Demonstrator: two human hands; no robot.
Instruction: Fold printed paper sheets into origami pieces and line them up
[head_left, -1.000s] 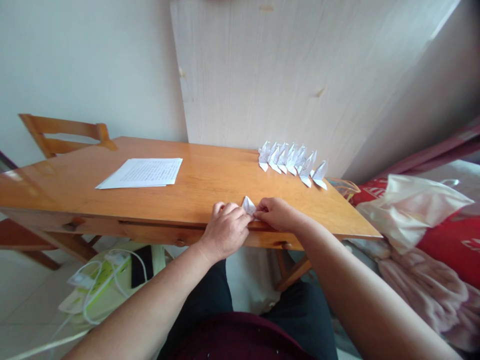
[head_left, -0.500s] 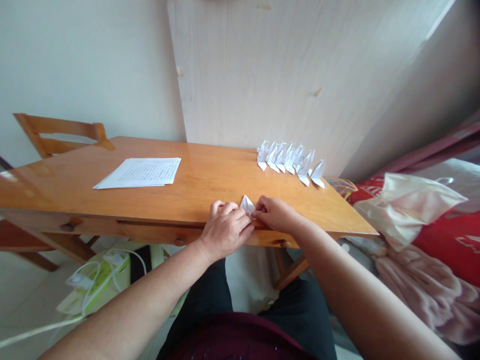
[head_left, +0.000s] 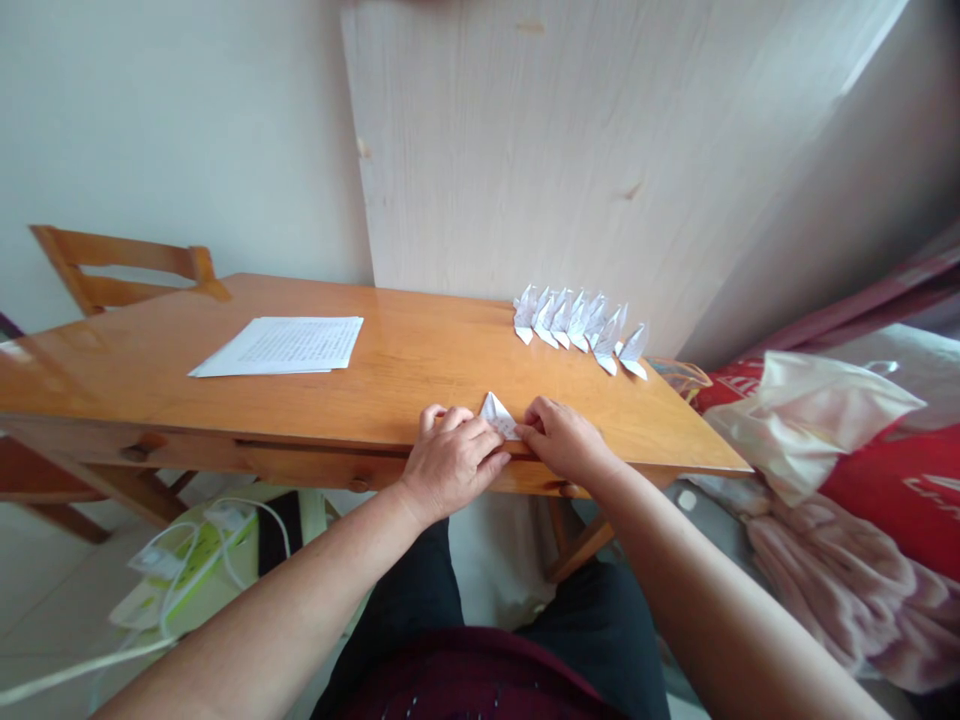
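Note:
A small folded white paper (head_left: pixel 496 414), pointed at the top, lies at the front edge of the wooden table. My left hand (head_left: pixel 455 455) presses on its left side with bent fingers. At its lower right corner, the thumb and fingers of my right hand (head_left: pixel 561 436) pinch the paper's edge. Several folded paper figures (head_left: pixel 577 322) stand in a row at the table's back right. A stack of written sheets (head_left: pixel 289 345) lies flat on the left part of the table.
The wooden table (head_left: pixel 420 350) stands against a pale board. A wooden chair (head_left: pixel 135 255) is at the far left. Bags (head_left: pixel 817 415) and a pink blanket (head_left: pixel 832 575) lie beyond the right end. Below left sits a power strip (head_left: pixel 202 560) with cables.
My right hand has slid a little to the right along the paper, showing more of its right side. My left hand has stayed nearly in place.

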